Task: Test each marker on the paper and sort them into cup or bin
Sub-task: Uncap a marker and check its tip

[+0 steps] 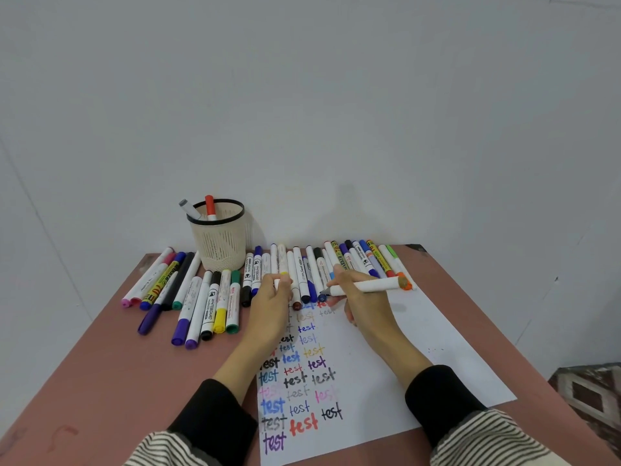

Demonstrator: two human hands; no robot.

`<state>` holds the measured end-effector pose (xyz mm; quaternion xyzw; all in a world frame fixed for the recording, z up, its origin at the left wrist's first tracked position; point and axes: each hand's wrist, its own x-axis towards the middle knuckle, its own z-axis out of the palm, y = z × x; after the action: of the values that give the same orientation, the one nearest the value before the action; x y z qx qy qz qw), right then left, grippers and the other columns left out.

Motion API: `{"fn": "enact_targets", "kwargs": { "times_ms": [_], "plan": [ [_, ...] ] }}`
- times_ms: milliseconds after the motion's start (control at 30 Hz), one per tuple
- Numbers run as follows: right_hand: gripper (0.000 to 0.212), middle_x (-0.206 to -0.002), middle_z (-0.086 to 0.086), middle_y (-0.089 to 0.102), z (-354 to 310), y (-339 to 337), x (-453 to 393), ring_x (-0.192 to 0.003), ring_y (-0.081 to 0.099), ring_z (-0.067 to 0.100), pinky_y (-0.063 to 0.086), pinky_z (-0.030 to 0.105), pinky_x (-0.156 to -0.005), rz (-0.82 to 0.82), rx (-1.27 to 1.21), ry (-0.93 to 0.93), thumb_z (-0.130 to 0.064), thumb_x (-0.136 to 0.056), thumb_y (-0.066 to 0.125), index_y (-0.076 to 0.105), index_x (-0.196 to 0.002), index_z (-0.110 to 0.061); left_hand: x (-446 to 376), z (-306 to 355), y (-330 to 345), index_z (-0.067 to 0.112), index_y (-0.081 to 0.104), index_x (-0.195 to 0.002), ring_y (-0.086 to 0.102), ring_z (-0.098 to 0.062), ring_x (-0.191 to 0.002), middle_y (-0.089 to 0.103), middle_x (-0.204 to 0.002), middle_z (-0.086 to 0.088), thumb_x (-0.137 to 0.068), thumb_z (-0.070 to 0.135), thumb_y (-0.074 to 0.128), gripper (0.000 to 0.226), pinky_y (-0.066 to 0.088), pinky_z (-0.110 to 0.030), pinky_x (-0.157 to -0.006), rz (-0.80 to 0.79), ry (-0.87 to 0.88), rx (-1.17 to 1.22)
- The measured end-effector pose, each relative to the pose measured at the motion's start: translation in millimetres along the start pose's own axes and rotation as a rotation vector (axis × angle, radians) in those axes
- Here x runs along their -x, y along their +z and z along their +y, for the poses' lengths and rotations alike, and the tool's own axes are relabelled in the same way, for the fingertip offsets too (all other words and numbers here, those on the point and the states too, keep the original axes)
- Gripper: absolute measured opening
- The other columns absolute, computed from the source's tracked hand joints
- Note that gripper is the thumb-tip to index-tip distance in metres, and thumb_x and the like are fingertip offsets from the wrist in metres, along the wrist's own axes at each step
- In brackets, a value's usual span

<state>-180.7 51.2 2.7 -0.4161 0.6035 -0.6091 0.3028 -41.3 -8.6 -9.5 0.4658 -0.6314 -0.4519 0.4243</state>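
A white sheet of paper [420, 358] lies on the table, covered on its left side with the word "test" in many colours. My right hand [361, 297] holds an uncapped white marker [366, 285] with its tip pointing left, just above the paper's far end. My left hand [274, 297] rests on the paper's top left and grips a small white cap [277, 283]. A cream mesh cup [218, 235] stands at the back left with two markers in it. No bin is in view.
Several capped markers lie in a row [336, 264] along the far edge of the reddish table [100, 381], and more markers [188, 297] lie in front of the cup. A white wall stands behind. A patterned floor [591, 391] shows at right.
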Motion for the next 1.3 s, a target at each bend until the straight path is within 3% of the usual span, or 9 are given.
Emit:
{"fn": "enact_targets", "kwargs": {
  "times_ms": [100,267,533,1300],
  "plan": [
    [0.035,-0.056,0.006,0.061,2,0,0,-0.053,0.058,0.008,0.045,0.010,-0.052,-0.032,0.090,0.011,-0.033,-0.091,0.065,0.061,-0.069,-0.006,0,0,0,0.013,0.054,-0.107,0.046,-0.004,-0.064,0.053,-0.078,0.006,-0.103,0.034,0.037,0.027,0.035,-0.022,-0.056,0.004,0.003,-0.005],
    [0.027,-0.064,0.011,0.053,6,2,-2,-0.044,0.047,0.010,0.045,0.020,-0.046,-0.033,0.126,0.088,-0.012,-0.091,0.062,0.054,-0.066,-0.007,-1,-1,0,0.014,0.054,-0.108,0.046,-0.007,-0.065,0.054,-0.080,0.003,-0.103,0.035,0.037,0.028,0.036,-0.024,-0.058,-0.002,0.002,-0.012],
    [0.022,-0.067,0.010,0.050,9,2,-4,-0.054,0.047,0.012,0.045,0.020,-0.050,0.015,0.138,0.087,-0.012,-0.090,0.062,0.053,-0.071,-0.005,-1,-2,0,0.016,0.053,-0.109,0.045,-0.006,-0.063,0.053,-0.079,0.004,-0.102,0.035,0.038,0.025,0.036,-0.024,-0.056,-0.012,-0.013,0.013],
    [0.026,-0.060,0.000,0.048,10,1,-6,-0.050,0.044,0.006,0.037,0.013,-0.046,0.063,0.106,0.104,-0.008,-0.089,0.060,0.048,-0.066,-0.011,-1,1,0,0.018,0.053,-0.109,0.044,-0.006,-0.063,0.052,-0.077,0.004,-0.103,0.034,0.037,0.023,0.035,-0.022,-0.056,-0.014,-0.008,-0.002]
  ]
}}
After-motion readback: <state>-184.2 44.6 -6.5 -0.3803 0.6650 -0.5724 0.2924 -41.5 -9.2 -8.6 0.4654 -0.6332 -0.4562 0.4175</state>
